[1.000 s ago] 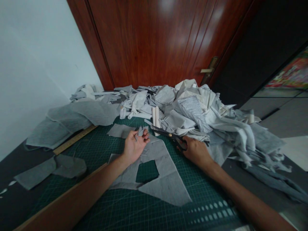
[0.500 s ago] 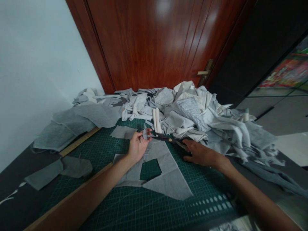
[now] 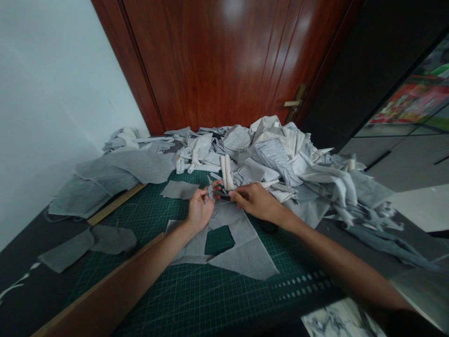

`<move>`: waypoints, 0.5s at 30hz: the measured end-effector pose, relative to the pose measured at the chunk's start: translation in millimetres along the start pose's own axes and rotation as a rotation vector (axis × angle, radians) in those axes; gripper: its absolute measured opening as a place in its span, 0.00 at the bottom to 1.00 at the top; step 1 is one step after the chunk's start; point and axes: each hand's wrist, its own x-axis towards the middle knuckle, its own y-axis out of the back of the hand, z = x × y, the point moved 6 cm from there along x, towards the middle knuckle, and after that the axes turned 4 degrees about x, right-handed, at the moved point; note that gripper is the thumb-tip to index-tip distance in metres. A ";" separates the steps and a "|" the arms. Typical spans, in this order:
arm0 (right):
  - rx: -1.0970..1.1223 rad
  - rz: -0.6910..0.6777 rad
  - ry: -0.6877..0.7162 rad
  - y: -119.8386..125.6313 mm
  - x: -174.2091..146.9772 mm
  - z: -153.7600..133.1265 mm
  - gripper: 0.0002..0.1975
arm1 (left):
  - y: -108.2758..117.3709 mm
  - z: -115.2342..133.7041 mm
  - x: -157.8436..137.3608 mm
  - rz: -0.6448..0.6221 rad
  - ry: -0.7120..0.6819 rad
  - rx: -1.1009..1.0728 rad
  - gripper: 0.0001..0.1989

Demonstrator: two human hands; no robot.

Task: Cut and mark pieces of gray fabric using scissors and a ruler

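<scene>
My left hand [image 3: 200, 208] is closed on small grey fabric scraps [image 3: 210, 189], just above the middle of the green cutting mat [image 3: 154, 299]. Close on its right, my right hand [image 3: 257, 202] has thumb and fingers pinched together near the left fingertips. A thin dark strip shows between the two hands; what the right fingers hold is not clear. Under my right wrist lies a dark rounded shape [image 3: 268, 227], possibly a scissors handle. Below the hands a grey fabric piece [image 3: 245, 257] with a cut-out opening lies flat on the mat.
Grey and white cloth scraps [image 3: 242, 140] are heaped along the back, before a brown door [image 3: 210, 61]. On the left are large grey cloth sheets [image 3: 101, 180], a wooden ruler [image 3: 115, 204] and grey pieces [image 3: 112, 239]. A small grey rectangle [image 3: 179, 189] lies behind my left hand.
My right hand has moved left to the left hand, its fingers now pinched. The black scissors it held pointing left are no longer plainly visible. My left hand stays nearly in place.
</scene>
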 end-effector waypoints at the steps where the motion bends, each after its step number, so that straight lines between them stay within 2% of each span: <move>1: 0.239 -0.084 -0.117 -12.8 9.8 6.1 0.21 | -1.0 -0.2 -0.2 -0.011 0.007 0.011 0.13; 5: 0.504 -0.260 -0.236 -49.4 34.2 15.8 0.28 | -1.1 -1.6 -2.4 -0.041 0.025 0.066 0.15; 10: 1.034 -0.358 -0.334 -75.7 31.9 9.6 0.23 | 3.8 0.7 -6.5 0.017 -0.061 0.121 0.10; 13: 1.127 -0.412 -0.330 -84.4 27.9 4.3 0.25 | 4.4 1.2 -7.4 0.048 -0.115 0.150 0.06; 15: 1.142 -0.387 -0.300 -85.4 28.6 6.2 0.25 | 6.2 0.3 -6.3 0.070 -0.141 0.164 0.04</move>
